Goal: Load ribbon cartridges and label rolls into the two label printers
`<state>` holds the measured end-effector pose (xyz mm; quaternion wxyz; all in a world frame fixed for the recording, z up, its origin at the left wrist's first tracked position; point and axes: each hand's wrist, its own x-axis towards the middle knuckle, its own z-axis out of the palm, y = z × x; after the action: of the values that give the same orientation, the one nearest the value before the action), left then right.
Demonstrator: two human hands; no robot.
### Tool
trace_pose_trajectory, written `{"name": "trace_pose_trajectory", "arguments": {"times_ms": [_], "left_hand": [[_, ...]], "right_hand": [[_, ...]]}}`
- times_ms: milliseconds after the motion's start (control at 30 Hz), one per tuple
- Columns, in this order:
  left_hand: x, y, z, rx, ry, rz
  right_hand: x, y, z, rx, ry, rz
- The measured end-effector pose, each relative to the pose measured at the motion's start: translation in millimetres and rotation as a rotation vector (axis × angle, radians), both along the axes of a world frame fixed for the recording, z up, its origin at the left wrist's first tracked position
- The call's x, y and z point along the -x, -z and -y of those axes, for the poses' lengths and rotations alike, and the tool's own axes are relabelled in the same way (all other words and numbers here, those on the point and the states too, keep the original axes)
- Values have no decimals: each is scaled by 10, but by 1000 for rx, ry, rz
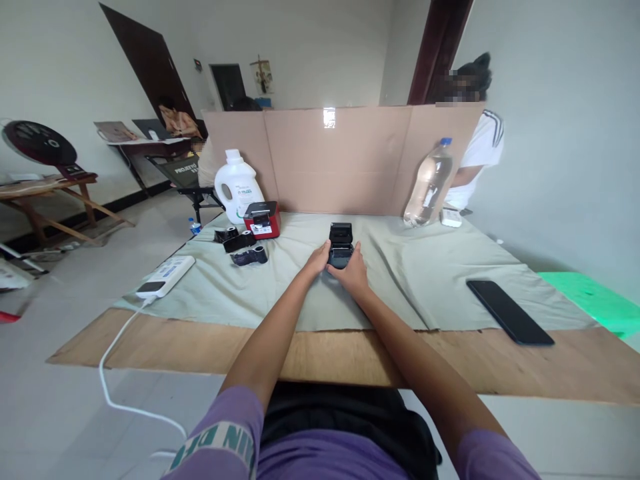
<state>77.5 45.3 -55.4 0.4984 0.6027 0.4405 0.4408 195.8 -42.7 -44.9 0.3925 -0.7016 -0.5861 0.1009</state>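
I'm failing to make out the inner workings of a small black device (341, 257), or whether it is resting on the cloth (336, 310); it is hiding some fingertips too. It is showing at the frame's centre, boxy, its lid (341, 231) standing open at the far side. The left hand (318, 259) is gripping its left side; the right hand (354, 273) is clasping its right.

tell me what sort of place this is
Probably a makeshift indoor workspace: a cloth spread over a wooden table, with a cardboard screen standing across its far side.
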Motion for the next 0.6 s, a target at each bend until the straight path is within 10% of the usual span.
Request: {"name": "trace_pose_trajectory", "arguments": {"times_ms": [267,600], "left_hand": [[84,-381,-82,-483,-12,-556],[-272,-829,-372,-370,346,-1107]], "right_hand": [[-22,15,-8,-3,-22,-33],[-49,73,-37,-32,-33,-30]]}}
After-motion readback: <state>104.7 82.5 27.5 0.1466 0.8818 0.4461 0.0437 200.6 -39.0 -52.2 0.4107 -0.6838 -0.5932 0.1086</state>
